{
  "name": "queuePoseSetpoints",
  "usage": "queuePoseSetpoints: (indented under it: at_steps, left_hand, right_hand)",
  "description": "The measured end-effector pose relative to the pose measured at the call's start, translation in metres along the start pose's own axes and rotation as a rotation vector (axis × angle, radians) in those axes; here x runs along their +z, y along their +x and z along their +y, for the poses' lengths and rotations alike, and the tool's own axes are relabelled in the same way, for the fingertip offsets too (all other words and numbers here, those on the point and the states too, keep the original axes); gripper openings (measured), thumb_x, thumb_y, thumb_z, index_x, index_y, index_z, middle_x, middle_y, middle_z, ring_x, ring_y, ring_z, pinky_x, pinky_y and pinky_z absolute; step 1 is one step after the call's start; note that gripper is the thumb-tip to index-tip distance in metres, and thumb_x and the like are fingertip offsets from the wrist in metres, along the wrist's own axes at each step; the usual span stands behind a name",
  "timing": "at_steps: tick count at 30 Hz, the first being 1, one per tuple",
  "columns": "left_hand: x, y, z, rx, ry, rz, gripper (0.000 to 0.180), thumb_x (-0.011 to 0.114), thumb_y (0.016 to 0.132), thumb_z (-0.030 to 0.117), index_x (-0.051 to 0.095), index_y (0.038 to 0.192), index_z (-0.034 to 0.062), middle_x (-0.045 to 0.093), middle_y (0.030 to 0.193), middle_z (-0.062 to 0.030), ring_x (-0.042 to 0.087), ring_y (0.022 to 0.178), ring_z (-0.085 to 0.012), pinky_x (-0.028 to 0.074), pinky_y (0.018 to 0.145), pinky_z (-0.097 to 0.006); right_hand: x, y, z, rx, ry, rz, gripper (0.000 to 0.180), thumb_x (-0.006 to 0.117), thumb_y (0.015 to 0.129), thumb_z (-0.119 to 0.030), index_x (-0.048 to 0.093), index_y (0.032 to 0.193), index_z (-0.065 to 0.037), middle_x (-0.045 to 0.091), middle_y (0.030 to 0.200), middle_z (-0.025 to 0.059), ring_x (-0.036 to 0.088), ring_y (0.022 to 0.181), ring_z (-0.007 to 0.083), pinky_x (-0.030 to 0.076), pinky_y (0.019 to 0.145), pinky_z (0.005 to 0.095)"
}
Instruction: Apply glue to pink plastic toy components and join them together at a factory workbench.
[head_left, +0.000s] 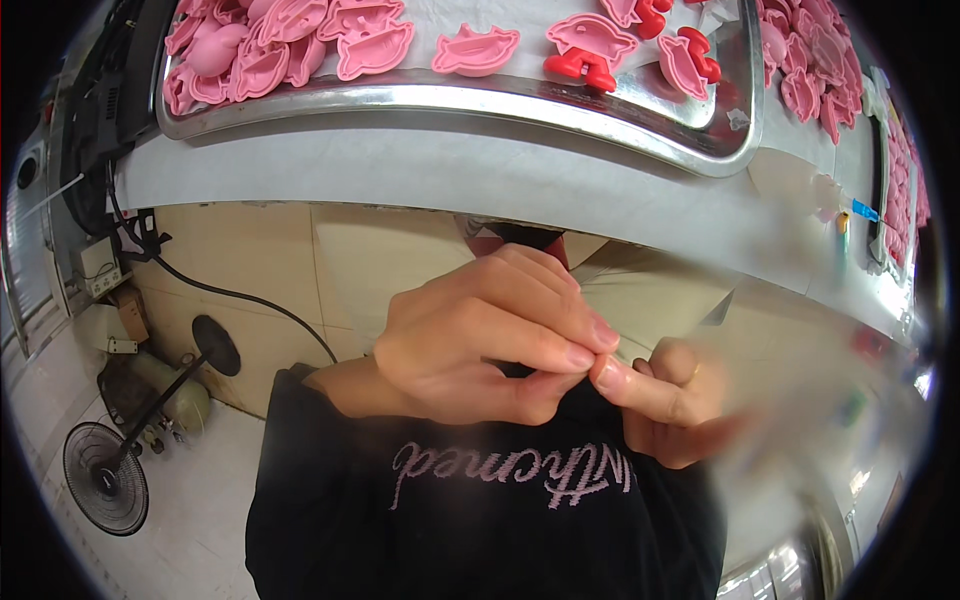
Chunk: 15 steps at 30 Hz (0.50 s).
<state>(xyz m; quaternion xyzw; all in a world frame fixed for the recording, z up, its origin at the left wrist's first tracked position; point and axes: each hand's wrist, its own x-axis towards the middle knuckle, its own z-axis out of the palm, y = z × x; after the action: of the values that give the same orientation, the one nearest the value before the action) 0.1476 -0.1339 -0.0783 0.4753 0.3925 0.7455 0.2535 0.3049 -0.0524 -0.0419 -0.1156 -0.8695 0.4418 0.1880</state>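
Note:
Above my lap, in front of my dark top, my two hands meet at the fingertips. My left hand (480, 340) is closed in a pinch, thumb against the fingers. Its tips touch the extended finger of my right hand (672, 400), whose other fingers are curled in. Whatever may be between the fingertips is hidden or too small to name. Blur covers the right edge of my right hand. Beyond both hands, a metal tray (440, 98) holds pink shell-like plastic pieces (476, 50), several joined to or beside red leg-shaped pieces (582, 70).
The white table edge (400, 165) runs between the tray and my hands. More pink pieces (815, 60) lie piled at the right, near a blue-tipped tool (864, 210). On the floor at left stands a black fan (105, 478), with a black cable (250, 295) hanging nearby.

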Motion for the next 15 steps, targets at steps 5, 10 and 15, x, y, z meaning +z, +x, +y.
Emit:
queuePoseSetpoints:
  at_steps: [5, 10, 15]
  left_hand:
    - [0.004, -0.007, 0.001, -0.099, -0.195, 0.036, 0.026, 0.066, 0.059, -0.011, 0.056, 0.08, 0.0013, 0.059, 0.081, -0.0124, 0.06, 0.072, -0.0201, 0.047, 0.062, -0.03]
    - [0.004, -0.007, 0.003, -0.179, -0.248, -0.029, 0.019, 0.063, 0.073, 0.002, 0.047, 0.081, 0.0067, 0.055, 0.083, -0.0083, 0.054, 0.069, -0.0165, 0.041, 0.064, -0.03]
    - [0.002, -0.011, -0.001, -0.239, -0.557, -0.071, 0.034, 0.068, 0.069, 0.001, 0.042, 0.09, 0.007, 0.055, 0.081, -0.0091, 0.055, 0.066, -0.0187, 0.041, 0.065, -0.031]
  right_hand:
    - [0.001, 0.0, 0.002, -0.069, -0.063, 0.029, 0.052, 0.025, 0.086, -0.044, 0.064, 0.099, -0.012, 0.039, 0.05, -0.0117, 0.015, 0.042, 0.0088, 0.017, 0.035, 0.0175]
    - [0.001, -0.003, 0.004, -0.118, -0.029, 0.068, 0.038, 0.035, 0.084, -0.037, 0.05, 0.113, -0.018, 0.053, 0.061, -0.0143, 0.016, 0.042, 0.0077, 0.016, 0.036, 0.017]
    - [0.032, -0.011, 0.015, -0.291, -0.276, 0.414, 0.072, 0.042, 0.071, -0.005, 0.021, 0.131, -0.036, 0.063, 0.085, -0.0181, 0.014, 0.043, 0.0079, 0.016, 0.041, 0.0181]
